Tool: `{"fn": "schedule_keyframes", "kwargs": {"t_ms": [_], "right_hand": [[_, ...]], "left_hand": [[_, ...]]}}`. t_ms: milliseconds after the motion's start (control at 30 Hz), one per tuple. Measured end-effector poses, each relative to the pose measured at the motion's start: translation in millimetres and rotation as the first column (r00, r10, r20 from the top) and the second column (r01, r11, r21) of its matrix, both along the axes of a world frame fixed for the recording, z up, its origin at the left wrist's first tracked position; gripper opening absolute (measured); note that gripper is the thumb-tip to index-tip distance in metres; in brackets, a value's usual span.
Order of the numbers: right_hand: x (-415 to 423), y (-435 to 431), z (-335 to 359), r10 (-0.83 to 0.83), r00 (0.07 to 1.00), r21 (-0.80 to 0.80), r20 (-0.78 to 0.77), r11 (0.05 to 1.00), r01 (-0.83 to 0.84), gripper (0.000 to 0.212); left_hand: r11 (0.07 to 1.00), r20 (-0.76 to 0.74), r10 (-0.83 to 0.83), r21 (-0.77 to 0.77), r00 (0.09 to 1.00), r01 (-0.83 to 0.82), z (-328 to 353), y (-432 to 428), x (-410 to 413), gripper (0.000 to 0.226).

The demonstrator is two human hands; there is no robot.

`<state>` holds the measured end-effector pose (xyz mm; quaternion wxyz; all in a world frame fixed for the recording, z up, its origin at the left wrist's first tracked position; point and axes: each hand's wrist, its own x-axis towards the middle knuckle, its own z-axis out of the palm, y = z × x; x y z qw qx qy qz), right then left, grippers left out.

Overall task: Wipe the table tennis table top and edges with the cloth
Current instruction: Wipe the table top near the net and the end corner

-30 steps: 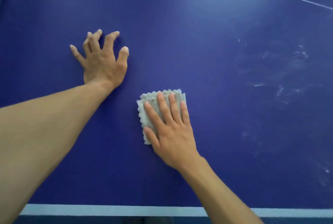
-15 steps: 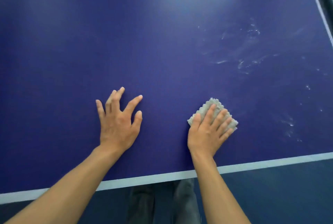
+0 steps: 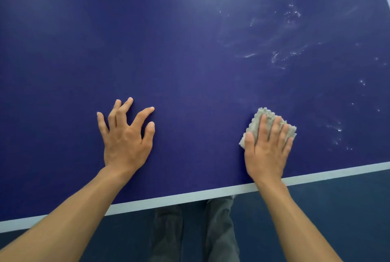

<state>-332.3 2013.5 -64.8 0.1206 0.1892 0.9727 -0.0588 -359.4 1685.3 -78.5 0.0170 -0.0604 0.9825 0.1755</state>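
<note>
- Our right hand (image 3: 267,152) lies flat on the small, pale grey, nubbly folded cloth (image 3: 254,124). The fingers are straight and close together, so the grip is spread apart, not curled round anything. We judge that the flat palm spreads the pressure so the whole pad rubs.
- The cloth sits on the dark blue, matte table tennis counter (image 3: 190,71), at about 4 o'clock in our view and near the white stripe along the near edge (image 3: 190,195).
- Our left hand (image 3: 126,141) is well apart at 9 o'clock from the cloth. Its fingers are splayed and arched with the tips on the surface, and its grip is apart and holds nothing. It probably braces us as we lean.
- Whitish smears and specks (image 3: 280,55) lie from 12 to 3 o'clock of the cloth. That patch and the edges look unwiped.
- We see no container.
- Grey trouser legs (image 3: 219,230) stand below the edge at 6 o'clock.
</note>
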Motion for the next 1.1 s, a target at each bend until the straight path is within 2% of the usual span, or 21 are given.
{"fn": "schedule_keyframes", "kwargs": {"t_ms": [67,133,167,233,300,367,467,567,633,700,767,800,867,933,1033,1100], "right_hand": [[-43.8,-12.0,-3.7,-0.188,0.982,-0.049,-0.028,0.981,0.186,0.069],[-71.0,-36.9,-5.8,-0.210,0.976,-0.060,-0.059,0.977,0.206,0.068],[-72.6,-51.3,-6.0,-0.141,0.986,-0.049,-0.087,0.989,0.137,0.067],[-52.9,-75.0,-8.8,0.133,0.980,-0.016,-0.150,0.990,-0.137,0.066],[-11.4,-81.4,-11.2,0.388,0.907,-0.018,-0.165,0.918,-0.396,0.066],[25.8,-57.2,-13.7,0.470,0.871,-0.037,-0.141,0.877,-0.479,0.067],[48.6,3.2,-10.7,0.404,0.911,-0.015,-0.085,0.913,-0.407,0.068],[22.0,38.9,-3.1,0.308,0.951,-0.010,-0.021,0.951,-0.308,0.070],[-19.5,40.5,-2.3,0.176,0.984,-0.024,-0.013,0.984,-0.176,0.072],[-74.7,29.8,-3.6,-0.027,0.999,-0.051,-0.023,0.998,0.025,0.074],[-133.1,13.0,-6.8,-0.205,0.978,-0.104,-0.028,0.974,0.202,0.075],[-157.1,2.8,-7.8,-0.230,0.973,-0.120,-0.035,0.967,0.224,0.074],[-182.5,-22.1,-7.7,-0.111,0.992,-0.108,-0.051,0.989,0.105,0.074],[-177.7,-41.8,-7.5,0.140,0.986,-0.082,-0.094,0.986,-0.147,0.072],[-136.9,-30.8,-10.0,0.487,0.864,-0.047,-0.128,0.867,-0.496,0.069],[-113.6,5.4,-12.1,0.579,0.807,-0.035,-0.114,0.810,-0.586,0.070]], "left_hand": [[0.999,-0.023,0.033,0.043,0.999,-0.032,2.9,6.8,-7.1,0.049],[0.996,-0.049,0.056,0.074,0.997,-0.053,4.9,18.2,-22.9,0.047],[0.996,-0.044,0.061,0.075,0.997,-0.058,5.2,25.9,-33.0,0.045],[0.994,-0.007,0.085,0.071,0.996,-0.084,4.0,43.6,-59.7,0.043],[0.993,0.031,0.104,0.057,0.994,-0.105,2.7,58.2,-87.9,0.046],[0.994,0.060,0.089,0.052,0.994,-0.092,1.3,76.5,-114.7,0.047],[0.994,0.087,0.109,-0.024,0.990,-0.107,-3.5,98.2,-131.6,0.048],[0.989,0.064,0.124,-0.090,0.990,-0.118,-6.9,101.5,-131.2,0.048],[0.988,0.065,0.127,-0.100,0.990,-0.120,-7.7,100.7,-132.0,0.048],[0.986,0.074,0.132,-0.114,0.989,-0.123,-7.6,101.6,-133.4,0.048],[0.983,0.089,0.139,-0.131,0.986,-0.127,-7.5,102.5,-134.4,0.049],[0.982,0.093,0.141,-0.136,0.986,-0.128,-7.5,102.8,-134.7,0.049],[0.982,0.100,0.145,-0.138,0.984,-0.131,-7.1,102.8,-135.3,0.050],[0.981,0.106,0.148,-0.141,0.983,-0.132,-6.8,103.1,-136.0,0.051],[0.980,0.098,0.150,-0.144,0.984,-0.136,-6.9,102.9,-136.9,0.051],[0.980,0.090,0.147,-0.146,0.985,-0.133,-7.3,103.2,-136.9,0.051]]}}
